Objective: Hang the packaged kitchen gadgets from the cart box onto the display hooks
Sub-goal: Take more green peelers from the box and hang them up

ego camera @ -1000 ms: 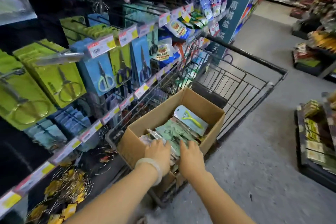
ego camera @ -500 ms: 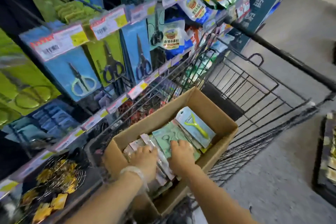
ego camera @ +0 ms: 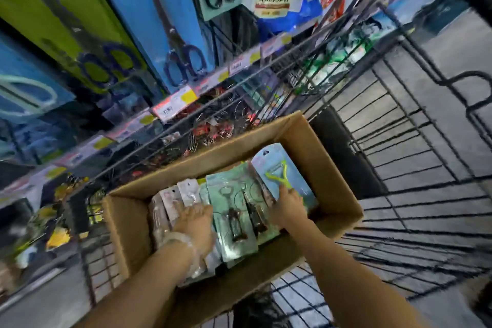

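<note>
Two hands work in the cardboard box [ego camera: 314, 141] at lower centre: our left hand [ego camera: 195, 224] lies flat on the pink packs [ego camera: 170, 200], our right hand [ego camera: 288, 206] has slid right onto the peeler pack [ego camera: 279, 165], fingers loose, grip holding nothing; nothing lifted yet.

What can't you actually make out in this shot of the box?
- Head view: left hand fingertips, buried among the pale packets.
- Head view: the peeler pack, lower part covered by the right hand.
- Head view: price tags, print blurred by motion.
</note>
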`<action>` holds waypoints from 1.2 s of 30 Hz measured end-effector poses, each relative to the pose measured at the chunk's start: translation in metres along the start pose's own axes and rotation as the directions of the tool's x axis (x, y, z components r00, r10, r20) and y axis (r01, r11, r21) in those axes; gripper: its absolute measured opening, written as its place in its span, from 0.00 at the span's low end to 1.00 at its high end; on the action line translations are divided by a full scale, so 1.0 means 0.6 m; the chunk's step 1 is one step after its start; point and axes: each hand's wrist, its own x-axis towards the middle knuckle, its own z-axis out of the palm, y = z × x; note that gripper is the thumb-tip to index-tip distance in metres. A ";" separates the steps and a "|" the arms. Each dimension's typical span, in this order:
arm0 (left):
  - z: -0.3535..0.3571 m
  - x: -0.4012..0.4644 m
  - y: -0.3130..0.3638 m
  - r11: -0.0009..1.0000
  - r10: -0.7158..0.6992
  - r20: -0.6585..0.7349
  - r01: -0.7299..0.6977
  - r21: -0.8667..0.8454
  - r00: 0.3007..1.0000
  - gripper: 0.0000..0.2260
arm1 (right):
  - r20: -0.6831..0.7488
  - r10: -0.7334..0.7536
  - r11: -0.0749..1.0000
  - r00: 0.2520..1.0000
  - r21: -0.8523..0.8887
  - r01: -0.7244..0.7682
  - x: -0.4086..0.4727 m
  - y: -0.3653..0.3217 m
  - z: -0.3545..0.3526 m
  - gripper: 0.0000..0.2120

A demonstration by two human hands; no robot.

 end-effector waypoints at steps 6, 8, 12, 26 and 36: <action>0.023 0.049 0.052 0.994 -0.010 0.040 0.015 -0.108 0.999 0.29 | 0.005 0.061 0.995 0.998 0.084 -0.061 0.089 0.055 -0.009 0.37; 0.033 0.057 0.059 0.988 -0.028 0.025 0.031 -0.153 0.999 0.29 | 0.038 0.103 0.986 0.994 0.125 -0.107 0.116 0.068 -0.010 0.43; 0.058 0.064 0.053 0.972 -0.072 0.019 0.074 -0.224 0.997 0.30 | 0.095 0.139 0.977 0.986 0.150 -0.152 0.148 0.077 0.000 0.48; 0.059 0.043 0.069 0.564 -0.180 0.000 0.103 -0.819 0.984 0.20 | 0.281 -0.089 0.891 0.956 0.451 -0.050 -0.002 -0.035 0.067 0.43; 0.080 0.035 0.024 0.205 -0.384 0.021 0.107 -0.973 0.923 0.29 | 0.301 -0.197 0.891 0.933 0.451 0.042 0.037 -0.028 0.036 0.24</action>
